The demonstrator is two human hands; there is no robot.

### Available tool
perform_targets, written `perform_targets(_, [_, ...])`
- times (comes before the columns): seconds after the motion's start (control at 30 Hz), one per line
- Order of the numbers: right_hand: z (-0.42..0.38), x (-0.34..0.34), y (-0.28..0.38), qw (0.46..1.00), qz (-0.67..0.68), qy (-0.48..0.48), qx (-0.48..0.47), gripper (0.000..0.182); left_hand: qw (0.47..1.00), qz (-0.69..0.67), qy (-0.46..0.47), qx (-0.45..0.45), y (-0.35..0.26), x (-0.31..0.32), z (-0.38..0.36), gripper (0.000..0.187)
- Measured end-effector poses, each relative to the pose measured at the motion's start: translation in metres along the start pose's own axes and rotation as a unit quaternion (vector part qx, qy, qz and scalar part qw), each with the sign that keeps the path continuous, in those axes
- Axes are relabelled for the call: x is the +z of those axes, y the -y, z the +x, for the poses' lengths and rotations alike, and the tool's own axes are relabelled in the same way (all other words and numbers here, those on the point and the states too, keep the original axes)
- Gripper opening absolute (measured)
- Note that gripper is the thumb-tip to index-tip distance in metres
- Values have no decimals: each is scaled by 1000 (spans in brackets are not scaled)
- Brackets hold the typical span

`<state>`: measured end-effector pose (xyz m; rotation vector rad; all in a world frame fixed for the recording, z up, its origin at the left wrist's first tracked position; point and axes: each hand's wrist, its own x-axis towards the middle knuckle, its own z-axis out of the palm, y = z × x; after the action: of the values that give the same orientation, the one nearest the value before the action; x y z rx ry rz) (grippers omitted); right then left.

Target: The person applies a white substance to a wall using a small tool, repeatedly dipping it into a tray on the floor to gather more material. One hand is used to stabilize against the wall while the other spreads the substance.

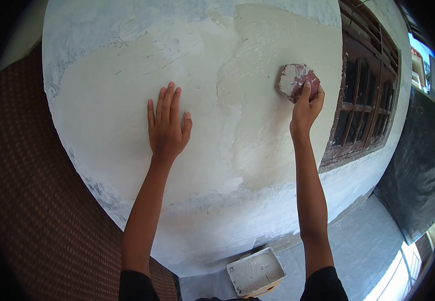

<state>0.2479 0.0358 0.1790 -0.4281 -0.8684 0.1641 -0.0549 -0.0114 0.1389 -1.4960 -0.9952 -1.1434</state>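
A pale plastered wall [197,150] fills the middle of the view, with rough trowel marks and grey-blue patches toward its edges. My left hand [168,128] lies flat against it, fingers stretched upward and thumb out to the right. Up and to the right, my right hand [307,108] grips a reddish flat piece [291,83] with ragged edges, caked with white. Its thumb presses on the near face, while the other fingers are partly hidden behind. The piece is at the wall surface, left of the window frame.
A brown wooden window [360,100] with dark panes is to the right. Below stands a tray [255,273] coated with white paste, on a grey floor sheet [353,251]. Brown woven matting [37,200] runs along the left, and a dark sheet [410,165] hangs at far right.
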Motion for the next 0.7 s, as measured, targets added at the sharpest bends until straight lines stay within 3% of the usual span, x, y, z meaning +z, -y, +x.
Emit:
perform_targets(0.03, [-2, -2, 2, 998, 45, 29, 27, 33, 1000, 1, -1, 1, 0, 0, 0, 57])
perform_targets(0.1, [-7, -1, -6, 990, -58, 100, -76, 33, 1000, 1, 0, 0, -1, 0, 1, 57])
perform_targets(0.17, [-3, -2, -15, 984, -122, 86, -100, 32, 1000, -1, 5, 0, -1, 0, 0, 57])
perform_targets(0.23, [3, -4, -5, 998, -59, 13, -5, 33, 1000, 1, 2, 2, 0, 0, 0, 57])
perform_targets(0.3, [11, -5, -11, 999, -37, -17, 7, 33, 1000, 1, 0, 2, 0, 1, 0, 57])
perform_targets(0.37, [5, -5, -1, 996, 76, 25, 41, 34, 1000, 0, -1, 0, -1, 0, 0, 57])
perform_targets(0.53, [-22, 6, 16, 977, 9, 211, 13, 30, 1000, 1, 1, 0, -2, 0, 1, 57])
perform_targets(0.57, [-28, 11, 12, 971, 16, 237, -35, 27, 1000, 2, 2, 1, -1, 0, 0, 57])
perform_targets(0.63, [-43, 17, 13, 952, 14, 305, -34, 26, 1000, 4, 0, 0, -1, 0, 0, 57])
perform_targets(0.7, [-54, 18, 12, 915, -125, 348, -161, 28, 1000, 4, 2, 0, -1, 1, 0, 57])
